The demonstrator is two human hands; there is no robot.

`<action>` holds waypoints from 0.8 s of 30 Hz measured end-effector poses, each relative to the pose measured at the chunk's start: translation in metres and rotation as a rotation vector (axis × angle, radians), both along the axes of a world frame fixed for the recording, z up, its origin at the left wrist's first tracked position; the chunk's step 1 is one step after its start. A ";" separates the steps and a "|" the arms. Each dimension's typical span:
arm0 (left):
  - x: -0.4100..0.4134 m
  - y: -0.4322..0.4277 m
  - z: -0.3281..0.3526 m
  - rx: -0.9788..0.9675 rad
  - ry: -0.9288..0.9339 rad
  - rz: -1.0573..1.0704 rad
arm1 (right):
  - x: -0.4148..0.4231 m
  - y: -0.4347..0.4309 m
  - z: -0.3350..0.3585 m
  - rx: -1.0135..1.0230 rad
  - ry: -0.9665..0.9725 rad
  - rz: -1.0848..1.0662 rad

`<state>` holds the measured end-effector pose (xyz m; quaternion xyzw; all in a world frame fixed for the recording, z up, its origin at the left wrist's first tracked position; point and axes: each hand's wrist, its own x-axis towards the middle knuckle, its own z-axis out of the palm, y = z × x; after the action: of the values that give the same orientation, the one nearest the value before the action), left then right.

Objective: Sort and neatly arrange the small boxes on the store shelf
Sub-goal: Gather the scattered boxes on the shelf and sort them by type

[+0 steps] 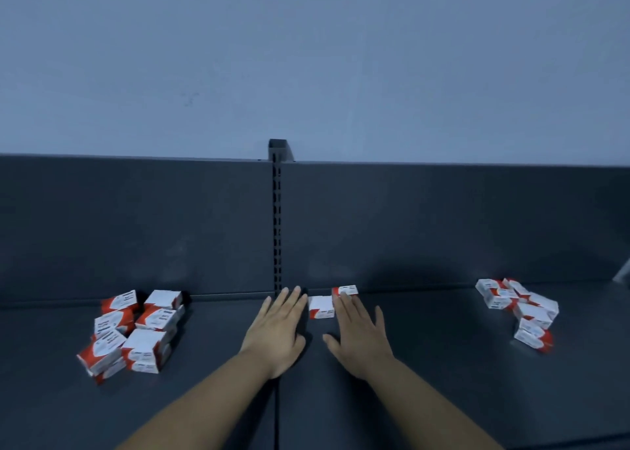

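Both hands are down on the dark shelf (443,364) at its middle seam, and the step in hand looks like squaring up the start of a row. The left hand (278,327) lies flat, fingers straight and close together, tips just beside the left edge of the centre box (321,307). The right hand (361,337) is flat too, thumb out. Its fingertips reach the right side of that box and the foot of the back box (345,290), which sits against the back panel (443,228).

Neither hand curls round anything: these are open palms, nudging rather than gripping. Whether the fingers actually press the cardboard or stop just short is hard to call in this dim light.

Plenty is left to do. The left pile (133,330) is a jumble, with boxes stacked and tilted at odd angles. The right pile (521,309) trails forward in a loose string. Both lie well apart from the centre.

The next move, I'd judge, calls for sliding the two centre boxes flush with each other and the panel, then reaching to a heap for more.
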<state>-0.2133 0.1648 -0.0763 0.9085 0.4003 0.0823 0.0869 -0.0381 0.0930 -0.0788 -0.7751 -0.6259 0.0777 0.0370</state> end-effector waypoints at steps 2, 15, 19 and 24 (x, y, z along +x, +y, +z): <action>0.020 -0.001 -0.002 -0.013 0.033 0.028 | 0.024 -0.004 -0.002 -0.025 0.014 0.008; 0.075 -0.005 -0.029 -0.283 -0.081 0.190 | 0.087 0.022 0.002 -0.070 0.083 0.182; 0.069 0.003 -0.030 -0.252 -0.113 0.159 | 0.081 0.035 -0.002 0.061 0.137 0.163; 0.067 0.009 -0.026 -0.206 -0.294 0.132 | 0.086 0.034 -0.005 0.164 0.108 0.160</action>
<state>-0.1466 0.1742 -0.1027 0.8448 0.4484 0.1781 0.2314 0.0477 0.1271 -0.0842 -0.7117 -0.6872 0.0704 0.1277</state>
